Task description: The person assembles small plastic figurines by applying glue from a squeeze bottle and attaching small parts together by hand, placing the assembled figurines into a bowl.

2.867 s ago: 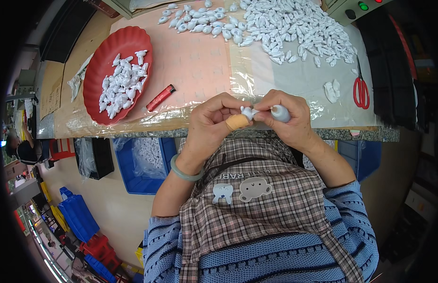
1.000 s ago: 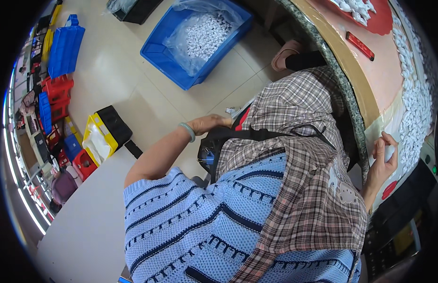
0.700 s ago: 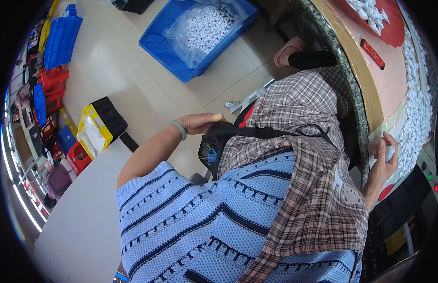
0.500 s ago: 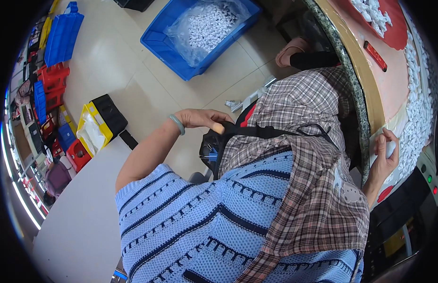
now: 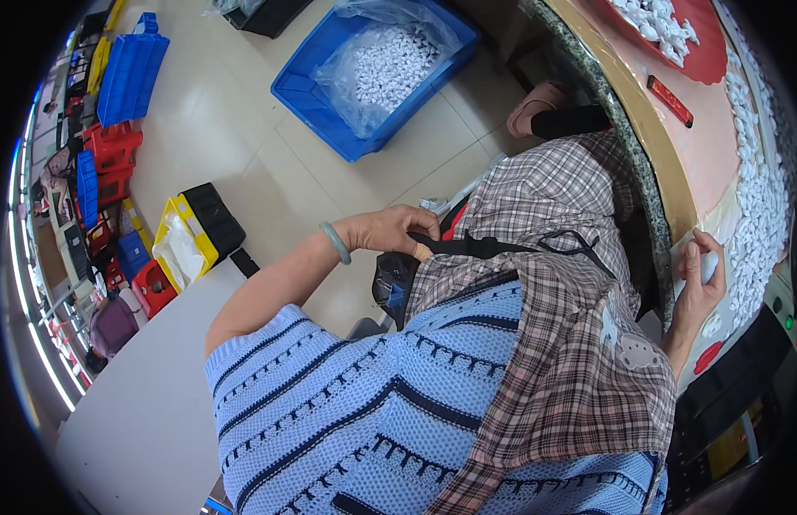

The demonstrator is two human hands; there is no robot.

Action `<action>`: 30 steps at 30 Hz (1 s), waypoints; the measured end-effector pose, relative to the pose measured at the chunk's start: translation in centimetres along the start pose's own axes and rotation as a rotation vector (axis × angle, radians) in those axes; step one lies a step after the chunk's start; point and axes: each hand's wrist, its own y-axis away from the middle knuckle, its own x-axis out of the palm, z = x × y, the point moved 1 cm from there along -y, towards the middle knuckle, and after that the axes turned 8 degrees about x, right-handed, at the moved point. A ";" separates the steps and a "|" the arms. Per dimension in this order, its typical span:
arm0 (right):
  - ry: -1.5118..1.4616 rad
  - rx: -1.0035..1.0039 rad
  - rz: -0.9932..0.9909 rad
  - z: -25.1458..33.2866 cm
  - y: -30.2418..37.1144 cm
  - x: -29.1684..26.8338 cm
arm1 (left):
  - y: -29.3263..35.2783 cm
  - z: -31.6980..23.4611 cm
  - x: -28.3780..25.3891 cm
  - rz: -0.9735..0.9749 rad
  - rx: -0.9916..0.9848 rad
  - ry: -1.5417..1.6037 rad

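L grip (image 5: 397, 230) on blk strap (image 5: 483, 247), R grip (image 5: 697, 287) w/ wht btl (image 5: 710, 264)

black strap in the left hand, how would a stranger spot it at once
Find the plaid apron over the person's lap and front. Across its waist, a flat black strap runs to the left hand, which grips it. Its buckle-like lump and greater width set it apart from the thin dark tie looped beside it.
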 end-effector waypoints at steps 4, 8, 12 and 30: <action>-0.002 -0.025 -0.031 -0.1 -0.1 -0.1 | 0.3 -1.1 0.4 0.005 -0.029 -0.038; -0.005 -0.003 0.006 0.1 0.0 -0.3 | 1.0 -2.5 0.5 0.149 -0.121 0.014; -0.021 -0.012 0.008 0.0 -0.2 -0.3 | 1.4 -3.5 0.3 0.312 -0.188 0.017; 0.043 0.070 0.001 -1.2 2.9 -1.1 | -1.8 -7.3 -0.9 -0.256 -0.140 -0.074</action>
